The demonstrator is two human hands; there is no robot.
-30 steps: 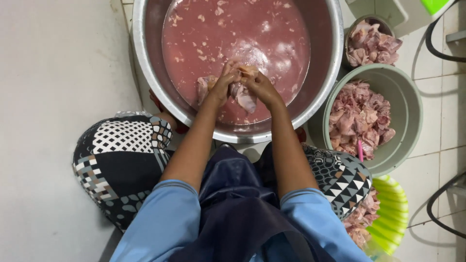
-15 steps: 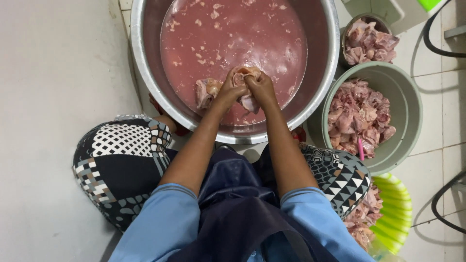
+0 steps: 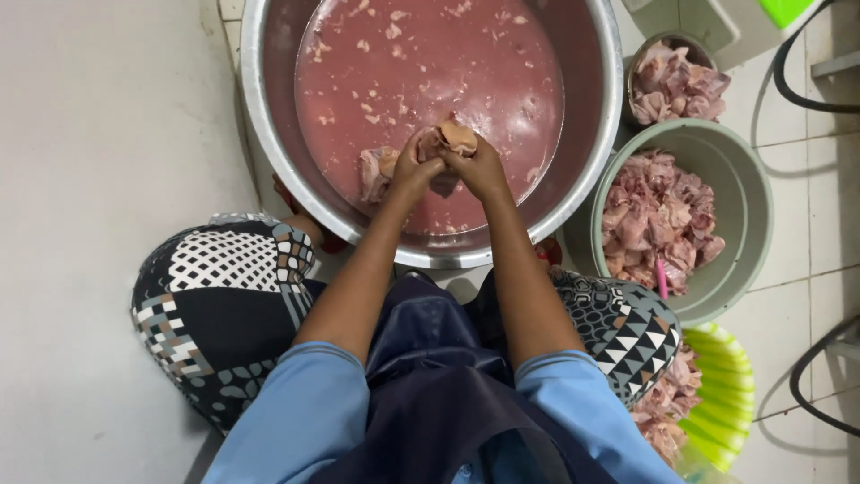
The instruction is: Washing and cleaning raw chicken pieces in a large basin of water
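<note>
Person squats over a large steel basin (image 3: 269,134) of reddish, cloudy water. Left hand (image 3: 414,168) and right hand (image 3: 482,167) are pressed together, both gripping one piece of raw chicken (image 3: 455,136), held just above the water, apparently so drips fall back in. Another piece (image 3: 376,168) lies in the water beside the left hand. At right, a grey-green bucket (image 3: 748,206) holds more meat, within easy reach; a green basket (image 3: 730,403) sits near the knee.

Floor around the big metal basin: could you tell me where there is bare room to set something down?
Bare floor lies left of the metal basin, beyond the patterned knee. The right side is crowded: green bucket, small bowl, yellow-green basket, black hoses.
</note>
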